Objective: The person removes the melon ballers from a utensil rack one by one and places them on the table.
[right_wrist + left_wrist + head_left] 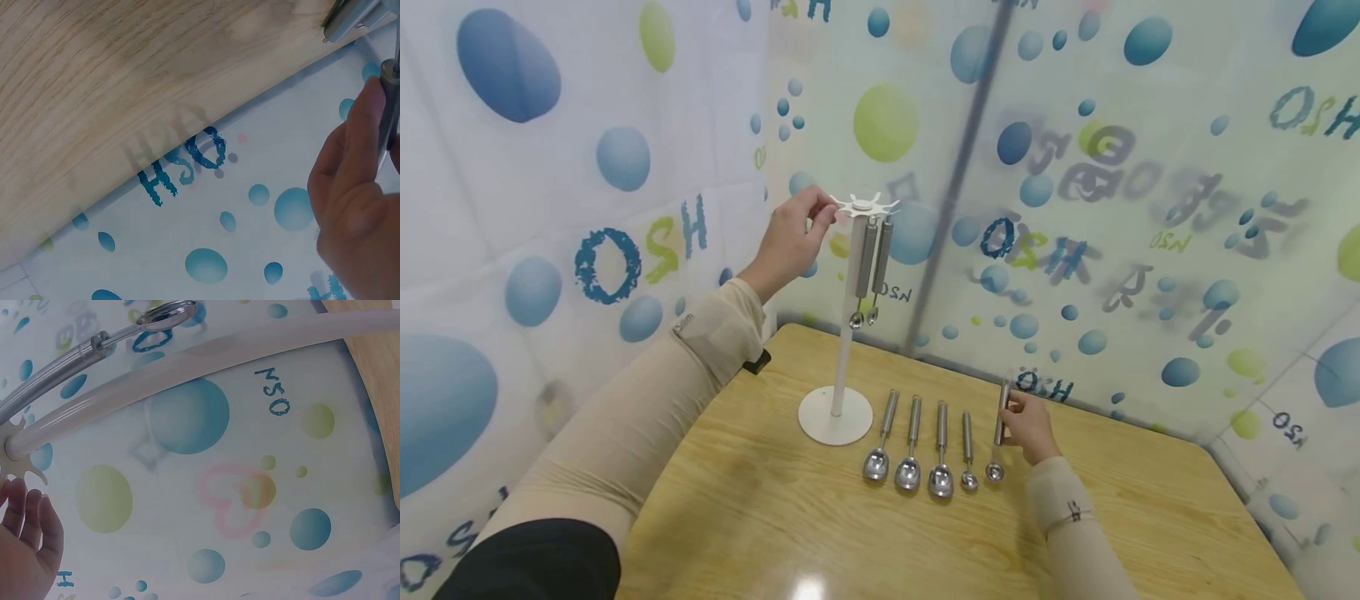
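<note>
A white utensil stand (841, 358) rises from a round base, with a star-shaped hook ring (863, 205) on top. My left hand (793, 237) is at the ring's left side, thumb and fingertips pinching one hook arm. Two small metal scoops (867, 262) hang from the ring by their handles. Over the table's right part, my right hand (1030, 423) grips the metal handle of another small round-bowled scoop (1002, 417), handle up and bowl down; the right wrist view shows that handle (389, 106) between thumb and fingers.
Right of the stand lie three large-bowled scoops (913, 437) and one small scoop (967, 446), side by side on the wooden table (760, 517). Patterned curtains (1075, 275) enclose the table's back and sides. A small black object (758, 362) is by the left table edge.
</note>
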Demonstrator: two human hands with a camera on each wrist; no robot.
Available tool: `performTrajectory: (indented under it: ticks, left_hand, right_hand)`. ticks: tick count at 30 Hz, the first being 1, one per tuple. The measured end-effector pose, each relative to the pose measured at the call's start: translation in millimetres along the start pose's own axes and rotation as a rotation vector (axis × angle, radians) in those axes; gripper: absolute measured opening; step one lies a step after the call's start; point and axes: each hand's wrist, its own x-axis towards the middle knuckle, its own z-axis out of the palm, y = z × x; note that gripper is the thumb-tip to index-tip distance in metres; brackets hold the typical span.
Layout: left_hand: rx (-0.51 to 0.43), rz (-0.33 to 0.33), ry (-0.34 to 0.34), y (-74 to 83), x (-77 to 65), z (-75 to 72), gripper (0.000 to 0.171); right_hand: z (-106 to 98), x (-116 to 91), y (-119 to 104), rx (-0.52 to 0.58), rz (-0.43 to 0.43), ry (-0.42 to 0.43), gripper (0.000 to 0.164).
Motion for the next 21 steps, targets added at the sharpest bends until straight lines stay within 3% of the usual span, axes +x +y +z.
performTrajectory:
  ticks: [7, 21]
  left_hand:
    - [0.0, -0.009, -0.011, 1.3, -0.7, 0.2, 0.021]
    - [0.004, 0.001, -0.007, -0.7, -0.4, -1.0, 0.02]
  right_hand:
    - [2.0, 4.0, 6.0, -0.005, 0.053, -0.067, 0.052]
    - [7.6, 13.0, 17.5, -0.095, 0.14, -0.118, 0.047]
